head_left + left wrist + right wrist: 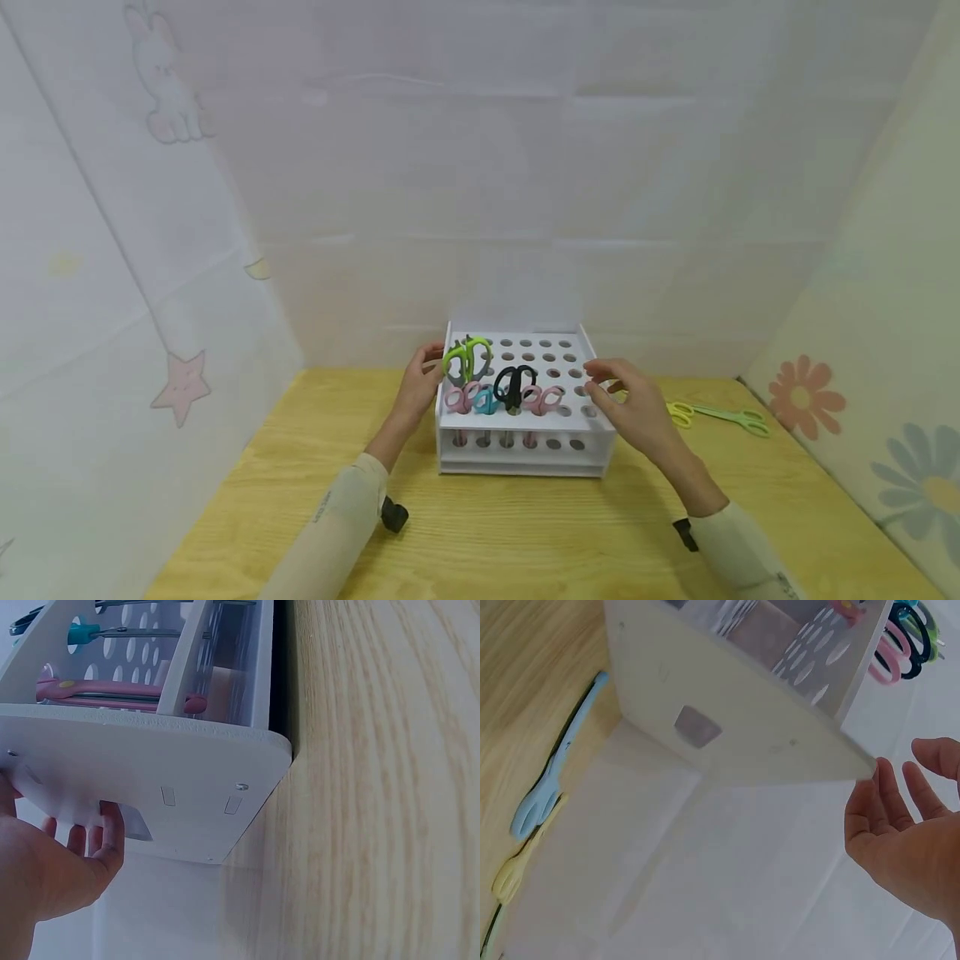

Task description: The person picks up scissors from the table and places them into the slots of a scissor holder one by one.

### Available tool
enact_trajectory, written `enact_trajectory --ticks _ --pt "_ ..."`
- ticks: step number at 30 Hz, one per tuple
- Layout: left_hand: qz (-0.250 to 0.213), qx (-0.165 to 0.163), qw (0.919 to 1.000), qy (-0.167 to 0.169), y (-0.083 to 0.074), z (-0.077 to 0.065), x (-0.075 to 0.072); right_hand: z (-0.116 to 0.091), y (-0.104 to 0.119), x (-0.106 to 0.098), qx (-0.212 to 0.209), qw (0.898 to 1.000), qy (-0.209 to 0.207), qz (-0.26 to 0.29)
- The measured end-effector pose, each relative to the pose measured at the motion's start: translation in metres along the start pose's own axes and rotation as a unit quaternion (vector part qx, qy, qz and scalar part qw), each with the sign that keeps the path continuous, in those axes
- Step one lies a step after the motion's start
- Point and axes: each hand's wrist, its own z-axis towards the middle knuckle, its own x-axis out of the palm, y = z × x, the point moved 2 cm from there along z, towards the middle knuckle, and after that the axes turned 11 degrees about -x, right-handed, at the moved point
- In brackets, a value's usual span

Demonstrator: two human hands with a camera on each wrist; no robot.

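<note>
A white rack [491,468] with rows of round holes stands on the table. Across its front row stand pink scissors [540,400], teal scissors [486,400], black scissors [515,385] and another pink pair at the left. Lime-green scissors [467,360] stand behind that left pair. My left hand [418,385] is at the rack's left side, with bent fingers against the side panel [202,776] by its cutout. My right hand [633,408] is beside the right panel [735,727], fingers loosely bent and spread, fingertips right at its upper corner. Nothing shows between its thumb and fingers.
Right of the rack, yellow scissors [681,414] and light green scissors [738,419] lie on the wooden table [517,533]. Light blue scissors [544,787] lie near them. Printed cloth walls [480,167] rise behind the table and at both sides.
</note>
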Motion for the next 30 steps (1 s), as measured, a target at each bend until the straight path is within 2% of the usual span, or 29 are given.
enact_trajectory --ticks 5,11,15,18,22,25,30 --pt "-0.007 0.001 1.0 0.002 -0.001 0.002 -0.008 -0.002 -0.012 -0.008 0.014 1.0 -0.015 -0.009" --pt "-0.008 0.001 1.0 0.002 -0.002 0.002 -0.016 -0.006 -0.03 -0.019 0.006 0.999 -0.034 -0.021" --pt "-0.002 -0.008 0.9999 0.006 -0.006 -0.001 -0.019 -0.012 -0.043 -0.025 0.02 0.999 -0.032 -0.038" --pt "0.0 -0.01 0.9999 0.005 -0.008 -0.001 -0.02 -0.017 -0.056 -0.028 0.052 0.997 -0.015 -0.046" --pt "-0.006 0.008 1.0 0.0 -0.007 0.003 -0.019 -0.027 -0.077 -0.033 0.114 0.992 0.03 -0.04" --pt "-0.008 0.015 0.9998 0.001 -0.008 0.005 -0.018 -0.036 -0.092 -0.036 0.159 0.984 0.066 -0.037" --pt "-0.001 -0.003 1.0 0.001 -0.001 0.003 -0.02 -0.05 -0.113 -0.03 0.206 0.968 0.129 -0.054"
